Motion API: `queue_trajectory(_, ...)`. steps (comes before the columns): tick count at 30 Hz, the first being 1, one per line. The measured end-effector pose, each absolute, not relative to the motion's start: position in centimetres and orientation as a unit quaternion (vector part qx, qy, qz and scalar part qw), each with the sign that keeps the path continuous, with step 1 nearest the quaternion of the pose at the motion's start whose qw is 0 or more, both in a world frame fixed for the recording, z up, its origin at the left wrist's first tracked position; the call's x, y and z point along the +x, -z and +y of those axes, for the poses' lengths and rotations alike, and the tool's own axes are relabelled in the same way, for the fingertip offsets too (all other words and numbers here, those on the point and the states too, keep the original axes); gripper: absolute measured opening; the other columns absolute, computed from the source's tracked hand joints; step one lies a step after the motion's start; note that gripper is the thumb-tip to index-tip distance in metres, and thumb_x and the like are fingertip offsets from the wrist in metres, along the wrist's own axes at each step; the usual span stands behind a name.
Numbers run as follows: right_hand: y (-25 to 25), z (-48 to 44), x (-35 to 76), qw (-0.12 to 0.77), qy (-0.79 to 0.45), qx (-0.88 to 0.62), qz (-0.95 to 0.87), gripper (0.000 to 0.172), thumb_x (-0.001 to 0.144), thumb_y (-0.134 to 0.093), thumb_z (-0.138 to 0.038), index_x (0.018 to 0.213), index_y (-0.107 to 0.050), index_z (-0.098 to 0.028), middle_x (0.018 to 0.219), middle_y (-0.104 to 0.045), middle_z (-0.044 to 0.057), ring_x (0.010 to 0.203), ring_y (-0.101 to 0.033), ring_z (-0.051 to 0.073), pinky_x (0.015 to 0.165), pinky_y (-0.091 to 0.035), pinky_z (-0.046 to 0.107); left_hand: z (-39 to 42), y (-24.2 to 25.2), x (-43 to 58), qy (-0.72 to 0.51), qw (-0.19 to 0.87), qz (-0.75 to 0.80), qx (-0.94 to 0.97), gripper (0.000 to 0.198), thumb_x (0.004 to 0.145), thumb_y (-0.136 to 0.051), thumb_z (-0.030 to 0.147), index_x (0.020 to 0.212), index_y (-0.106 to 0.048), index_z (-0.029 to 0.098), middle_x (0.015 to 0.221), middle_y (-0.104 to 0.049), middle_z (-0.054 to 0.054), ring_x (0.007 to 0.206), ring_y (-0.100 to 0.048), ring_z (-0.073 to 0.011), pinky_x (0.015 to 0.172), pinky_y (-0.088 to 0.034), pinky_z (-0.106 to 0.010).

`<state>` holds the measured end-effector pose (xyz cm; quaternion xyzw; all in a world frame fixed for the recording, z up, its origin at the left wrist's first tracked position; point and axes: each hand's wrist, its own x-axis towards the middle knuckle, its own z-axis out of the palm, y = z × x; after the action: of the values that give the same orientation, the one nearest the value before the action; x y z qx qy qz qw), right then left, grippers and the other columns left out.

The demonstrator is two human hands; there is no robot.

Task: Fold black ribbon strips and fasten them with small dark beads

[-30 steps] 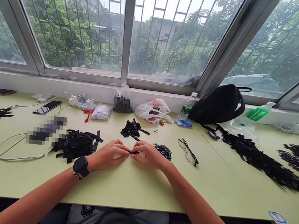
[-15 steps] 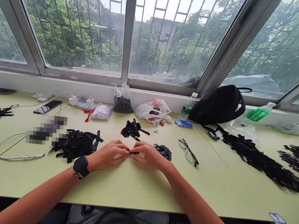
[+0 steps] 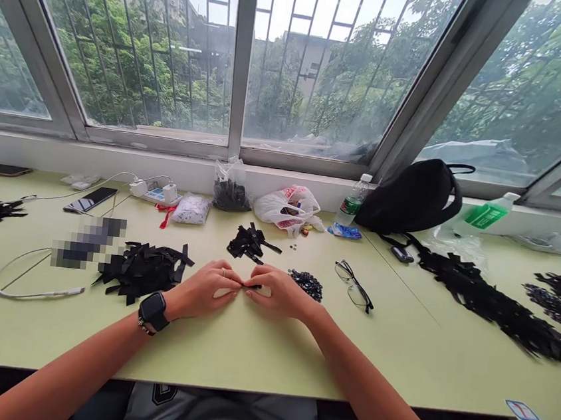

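Fingertips of my left hand and my right hand meet over the table, both closed on one small black fabric strip. Most of the strip is hidden by the fingers. To the left of my left hand lies a heap of black strips. Just beyond both hands is a smaller pile of black strips, some with small shiny round pieces on them. Close by my right hand sits a pile of small dark ring-like pieces, partly behind the hand.
Eyeglasses lie right of the ring pile. Along the window stand a bag of dark pieces, a white plastic bag, a bottle and a black backpack. A white cable curls at left; a long row of strips lies right.
Both hands stay nearly in place, still gripping the strip. The whole view has shifted very slightly; nothing on the table has visibly moved.
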<state>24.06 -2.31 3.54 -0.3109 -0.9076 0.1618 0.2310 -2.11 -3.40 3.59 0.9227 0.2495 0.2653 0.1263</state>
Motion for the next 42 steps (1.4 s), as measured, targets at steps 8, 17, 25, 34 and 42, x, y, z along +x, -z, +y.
queue_trajectory(8,-3.7,-2.3,24.0,0.231,-0.168,-0.310,-0.907,0.022,0.095,-0.072,-0.025,0.115,-0.081,-0.026,0.102,-0.075,0.006,0.091,-0.068,0.020,0.085,-0.052,0.032,-3.3,-3.4,-2.1,-0.267,0.125,0.249,0.923,0.024,0.101,-0.062,0.018,0.115,-0.079,0.027,0.116,-0.079,-0.004,0.110,-0.061,-0.0246,0.099,-0.053,-0.041)
queue_trajectory(17,-3.8,-2.4,24.1,0.233,-0.153,-0.311,-0.908,0.024,0.095,-0.070,-0.023,0.117,-0.079,-0.026,0.103,-0.076,0.006,0.092,-0.070,0.021,0.084,-0.052,0.031,-3.4,-3.6,-2.1,-0.270,0.127,0.247,0.922,0.022,0.102,-0.062,0.021,0.113,-0.080,0.027,0.111,-0.080,-0.005,0.108,-0.063,-0.0245,0.098,-0.054,-0.041)
queue_trajectory(25,-4.2,-2.4,24.1,0.215,-0.155,-0.316,-0.911,0.016,0.098,-0.068,-0.026,0.096,-0.084,-0.025,0.095,-0.077,0.005,0.084,-0.069,0.019,0.081,-0.050,0.031,-3.4,-3.6,-2.1,-0.260,0.127,0.253,0.923,0.022,0.102,-0.062,0.020,0.111,-0.080,0.027,0.111,-0.080,-0.004,0.107,-0.063,-0.0244,0.097,-0.053,-0.040)
queue_trajectory(34,-4.4,-2.5,24.0,0.212,-0.130,-0.342,-0.906,0.017,0.099,-0.067,-0.027,0.095,-0.084,-0.025,0.093,-0.076,0.005,0.084,-0.068,0.020,0.080,-0.049,0.032,-3.9,-4.3,-2.0,-0.257,0.136,0.248,0.924,0.021,0.102,-0.061,0.023,0.112,-0.079,0.028,0.104,-0.081,-0.004,0.100,-0.066,-0.0232,0.093,-0.054,-0.038)
queue_trajectory(42,-4.7,-2.6,23.9,0.209,-0.123,-0.346,-0.906,0.017,0.099,-0.067,-0.025,0.092,-0.082,-0.024,0.094,-0.075,0.006,0.087,-0.067,0.020,0.081,-0.050,0.033,-3.9,-4.2,-2.0,-0.258,0.140,0.249,0.923,0.022,0.102,-0.061,0.020,0.112,-0.079,0.027,0.103,-0.081,-0.004,0.097,-0.066,-0.0227,0.089,-0.054,-0.036)
